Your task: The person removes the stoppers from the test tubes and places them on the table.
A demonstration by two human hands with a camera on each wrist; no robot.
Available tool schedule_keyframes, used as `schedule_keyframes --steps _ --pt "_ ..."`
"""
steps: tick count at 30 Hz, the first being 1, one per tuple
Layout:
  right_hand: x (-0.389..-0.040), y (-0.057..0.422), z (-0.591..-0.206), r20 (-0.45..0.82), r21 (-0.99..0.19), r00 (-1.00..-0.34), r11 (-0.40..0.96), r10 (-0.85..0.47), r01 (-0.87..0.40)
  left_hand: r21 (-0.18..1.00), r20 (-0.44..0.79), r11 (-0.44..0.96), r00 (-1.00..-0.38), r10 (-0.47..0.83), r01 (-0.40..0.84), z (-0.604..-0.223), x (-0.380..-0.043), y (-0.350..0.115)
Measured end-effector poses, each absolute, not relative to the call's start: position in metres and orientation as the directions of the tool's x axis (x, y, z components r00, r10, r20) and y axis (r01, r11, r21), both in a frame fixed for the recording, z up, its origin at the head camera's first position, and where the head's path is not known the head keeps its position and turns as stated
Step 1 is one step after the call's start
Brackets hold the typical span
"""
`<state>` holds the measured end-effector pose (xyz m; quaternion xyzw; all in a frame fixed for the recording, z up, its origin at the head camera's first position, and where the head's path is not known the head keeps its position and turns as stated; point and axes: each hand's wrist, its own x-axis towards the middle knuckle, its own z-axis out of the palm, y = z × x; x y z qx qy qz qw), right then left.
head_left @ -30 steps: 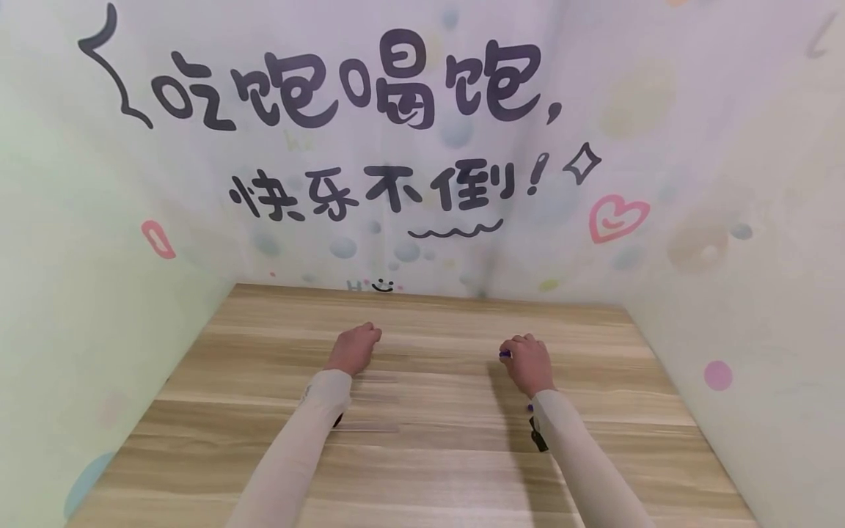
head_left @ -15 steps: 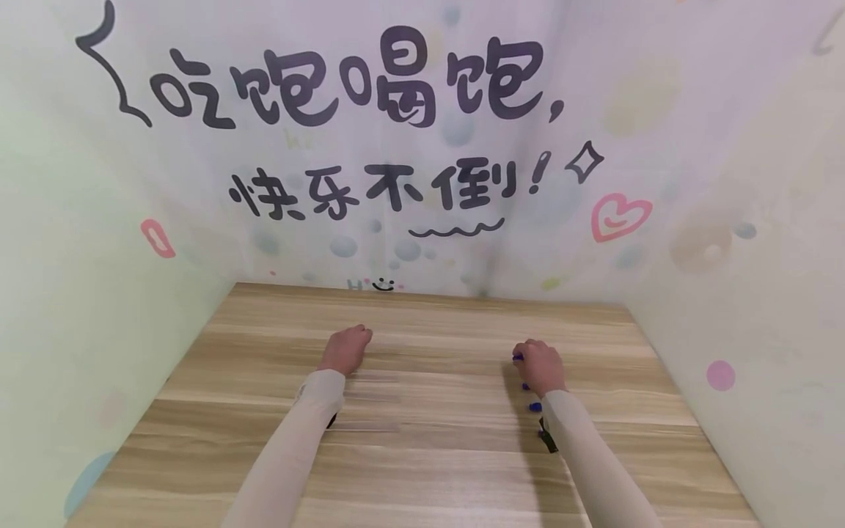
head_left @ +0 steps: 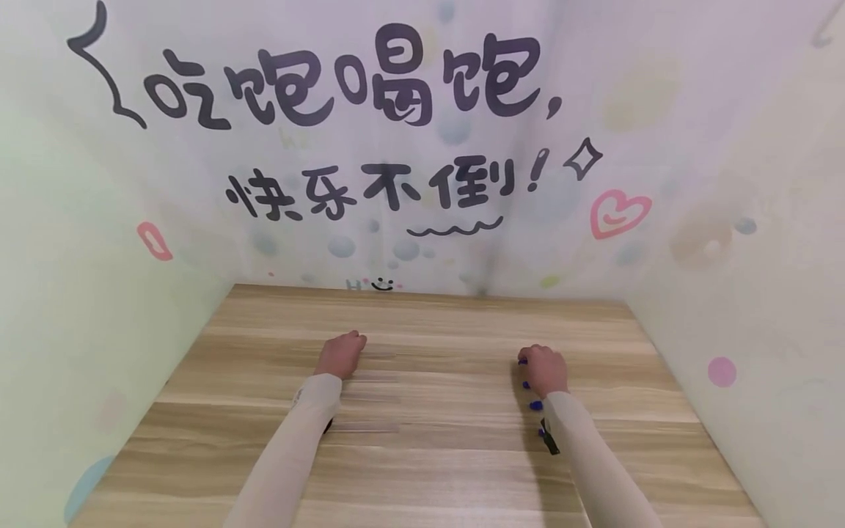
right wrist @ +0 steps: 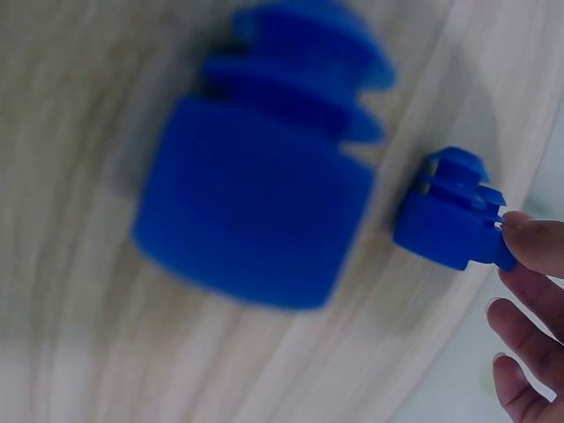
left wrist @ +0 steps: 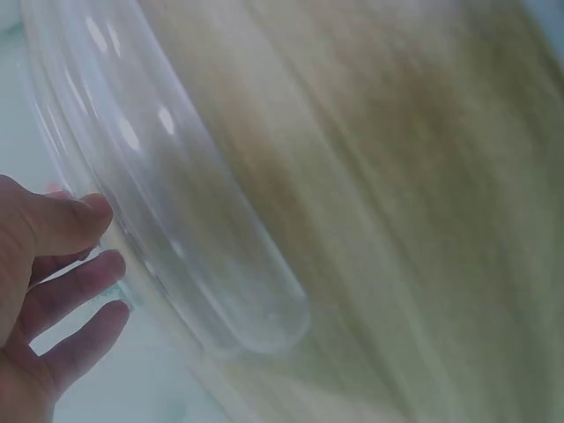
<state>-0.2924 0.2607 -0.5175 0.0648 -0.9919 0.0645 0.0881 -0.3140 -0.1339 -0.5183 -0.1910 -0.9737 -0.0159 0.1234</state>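
Observation:
In the left wrist view, clear test tubes [left wrist: 238, 264] with rounded ends lie side by side on the wood-grain table. My left hand [left wrist: 62, 264] is at the farthest tube, thumb and forefinger pinching its edge while the other fingers stay spread; the forefinger is mostly hidden. My right hand [right wrist: 538, 300] pinches a small blue stopper [right wrist: 505, 256] between thumb and forefinger, low over the table. Closer to that wrist lie another blue stopper [right wrist: 445, 220] and a large blurred one [right wrist: 256, 203], both ribbed at one end. Seen from the head, the right hand [head_left: 545, 368] covers part of its stopper.
Several blue stoppers [head_left: 536, 405] form a column along the right forearm. Faint tubes [head_left: 379, 400] lie right of the left forearm. The table [head_left: 449, 477] meets a printed back wall [head_left: 422, 257] and side walls. A black strap piece [head_left: 549, 438] shows at the right wrist.
Both hands have spread slightly apart, the left drifting left and the right moving right and a little nearer. More blue stoppers beside the right forearm have come into view.

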Motion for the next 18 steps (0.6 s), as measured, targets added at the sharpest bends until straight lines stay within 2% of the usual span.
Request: schedule_keyframes --steps 18 --pt "-0.2900 0.2608 -0.5187 0.137 -0.123 -0.986 0.987 -0.089 -0.106 -0.043 0.221 0.934 -0.908 0.356 0.355 -0.5175 -0.3145 -0.1359"
